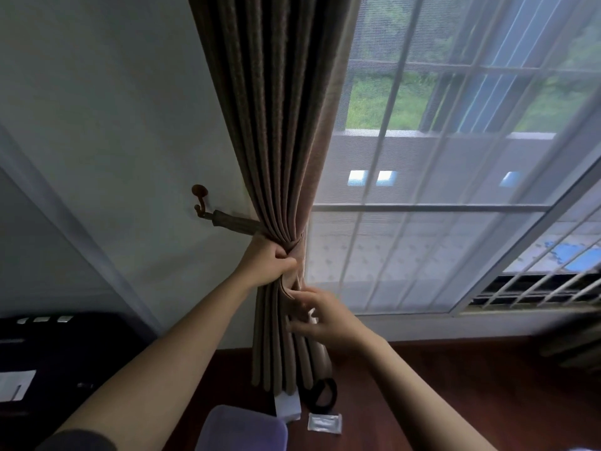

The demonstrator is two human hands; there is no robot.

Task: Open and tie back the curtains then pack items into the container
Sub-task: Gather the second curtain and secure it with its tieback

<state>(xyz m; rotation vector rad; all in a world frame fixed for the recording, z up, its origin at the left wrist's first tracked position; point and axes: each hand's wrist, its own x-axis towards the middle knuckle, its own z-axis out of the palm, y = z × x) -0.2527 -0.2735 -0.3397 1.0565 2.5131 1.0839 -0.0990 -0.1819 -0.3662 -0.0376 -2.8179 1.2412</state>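
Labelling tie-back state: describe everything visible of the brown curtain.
The curtain is brown, thick-looking woven fabric in vertical pleats, hanging left of the window, drawn open. It is gathered to a narrow waist, where the left hand grips it; a matching tieback runs from a wall hook to that waist. Below, the pleats hang toward the wooden surface. The right hand touches the folds just under the waist; whether it pinches them is unclear.

matt woven cloth curtain point(276, 125), glossy wood floor point(455, 385)
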